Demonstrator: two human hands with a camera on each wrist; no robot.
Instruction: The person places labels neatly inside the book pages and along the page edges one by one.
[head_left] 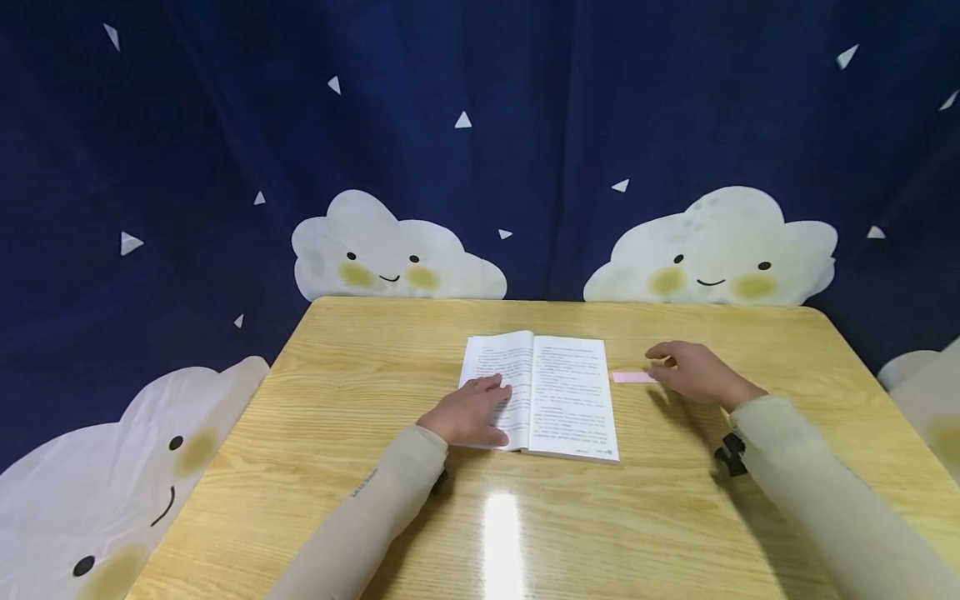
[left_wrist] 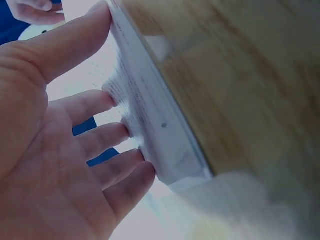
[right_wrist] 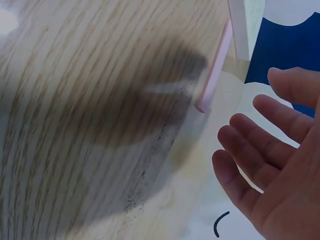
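Observation:
An open book (head_left: 572,400) with printed pages lies on the wooden table. My left hand (head_left: 468,411) rests on its left page, fingers spread. Up close in the left wrist view, the fingertips touch the page near the book's edge (left_wrist: 165,125). To the right of the book lies a narrow pink strip (head_left: 632,377), flat on the table. Over its right end hovers my right hand (head_left: 696,375), holding nothing. In the right wrist view the loosely bent fingers (right_wrist: 250,140) are apart from the strip (right_wrist: 216,67), and a shadow falls beside it.
The light wooden table (head_left: 360,367) extends around the book, with a bright reflection toward its near side. Behind it hangs a dark blue curtain (head_left: 525,150) printed with smiling clouds and white triangles. A dark wrist device (head_left: 731,455) shows at the right sleeve.

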